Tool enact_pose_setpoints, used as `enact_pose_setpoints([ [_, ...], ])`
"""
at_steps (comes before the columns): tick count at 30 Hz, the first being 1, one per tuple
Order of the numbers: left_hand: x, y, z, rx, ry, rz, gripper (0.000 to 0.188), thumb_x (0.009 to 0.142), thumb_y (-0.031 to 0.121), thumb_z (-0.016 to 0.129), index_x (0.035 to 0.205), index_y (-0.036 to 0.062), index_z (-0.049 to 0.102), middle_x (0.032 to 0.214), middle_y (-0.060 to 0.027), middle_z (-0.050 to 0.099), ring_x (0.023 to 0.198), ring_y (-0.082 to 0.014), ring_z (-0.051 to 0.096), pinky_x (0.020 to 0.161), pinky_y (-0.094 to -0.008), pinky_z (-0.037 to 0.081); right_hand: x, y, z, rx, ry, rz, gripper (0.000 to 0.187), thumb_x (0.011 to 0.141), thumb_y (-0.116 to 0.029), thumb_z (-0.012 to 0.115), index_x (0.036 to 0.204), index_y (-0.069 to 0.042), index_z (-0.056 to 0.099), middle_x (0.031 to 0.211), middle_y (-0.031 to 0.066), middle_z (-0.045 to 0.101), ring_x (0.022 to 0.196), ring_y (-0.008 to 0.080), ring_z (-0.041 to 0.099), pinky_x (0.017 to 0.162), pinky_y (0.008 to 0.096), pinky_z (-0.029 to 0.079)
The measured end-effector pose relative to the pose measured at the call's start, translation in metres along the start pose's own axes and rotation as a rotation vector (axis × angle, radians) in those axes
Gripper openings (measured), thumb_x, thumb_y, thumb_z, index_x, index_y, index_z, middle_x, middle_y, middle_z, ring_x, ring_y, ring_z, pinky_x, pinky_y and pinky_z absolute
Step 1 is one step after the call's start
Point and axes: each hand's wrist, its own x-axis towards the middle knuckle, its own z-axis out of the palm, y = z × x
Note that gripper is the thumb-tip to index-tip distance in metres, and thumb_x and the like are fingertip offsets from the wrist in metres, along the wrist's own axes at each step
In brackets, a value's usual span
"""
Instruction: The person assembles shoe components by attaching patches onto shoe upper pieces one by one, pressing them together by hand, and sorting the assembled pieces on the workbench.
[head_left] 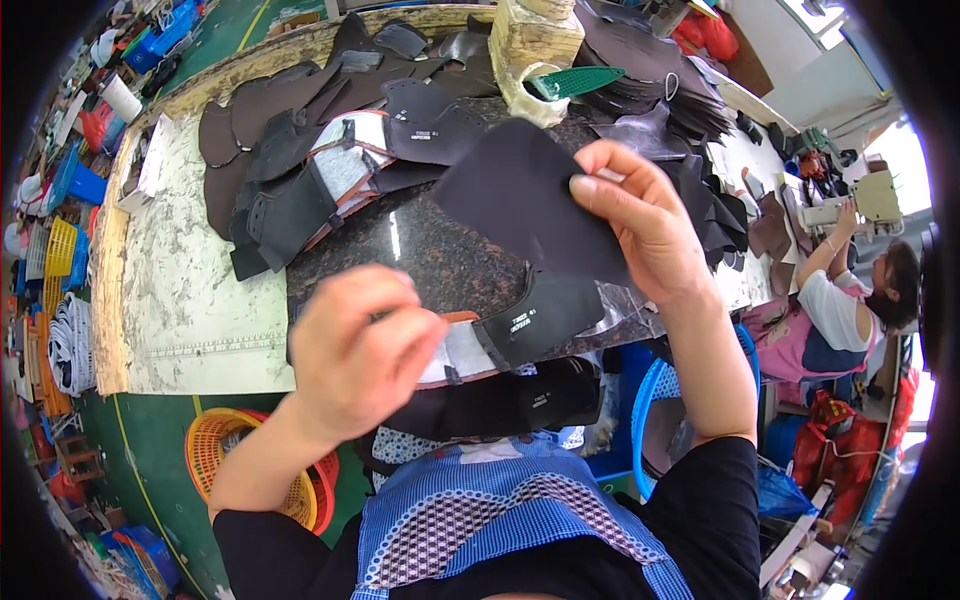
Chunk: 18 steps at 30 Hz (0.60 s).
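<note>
1. So, dark flat pc is up in the air, tilted, over the granite slab.
2. R hand: thumb + fingers clamped on its right edge; far end unsupported.
3. L hand: apart from pc, fingers curled in, blurry; can't tell if they pinch anything.
4. Stitched strip lies below, nr slab's front edge.
5. Risks, imo: one-edge grip might let pc flop or twist; a low wrist might drag the strip off.
6. Farther out: brown cut pcs left, co-worker far right.
</note>
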Motion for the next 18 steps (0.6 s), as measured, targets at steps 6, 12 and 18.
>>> enact_pose_setpoints([
  [6, 0.044, -0.003, -0.023, -0.085, -0.022, 0.100, 0.038, 0.084, 0.005, 0.085, 0.118, 0.0027, 0.070, 0.139, -0.0277, 0.058, 0.121, -0.0385, 0.063, 0.078, -0.0337, 0.059, -0.018, 0.028, 0.013, 0.231, -0.270, 0.474, 0.020, 0.101, -0.015, 0.070, 0.118, -0.005, 0.067, 0.101, 0.0036, 0.073, 0.087, 0.0080, 0.072, 0.072, 0.0223, 0.058],
  [12, 0.045, -0.020, -0.028, -0.858, -0.327, -0.993, 0.020, 0.095, 0.013, 0.077, 0.112, 0.0025, 0.073, 0.093, -0.0013, 0.076, 0.066, -0.0016, 0.060, 0.045, -0.0185, 0.042, -0.024, 0.026, 0.027, 0.094, -0.145, 0.347, 0.050, 0.111, -0.041, 0.048, 0.133, 0.002, 0.062, 0.112, 0.0120, 0.074, 0.096, 0.0186, 0.072, 0.076, 0.0309, 0.060],
  [18, 0.030, -0.037, -0.016, -0.943, -0.335, -1.115, 0.024, 0.095, 0.015, 0.077, 0.115, 0.0027, 0.073, 0.096, -0.0010, 0.076, 0.072, -0.0014, 0.065, 0.044, -0.0173, 0.043, -0.030, 0.029, 0.024, -0.418, -0.143, 0.270, 0.033, 0.105, -0.030, 0.062, 0.115, 0.001, 0.067, 0.085, 0.0075, 0.071, 0.069, 0.0115, 0.067, 0.055, 0.0232, 0.048],
])
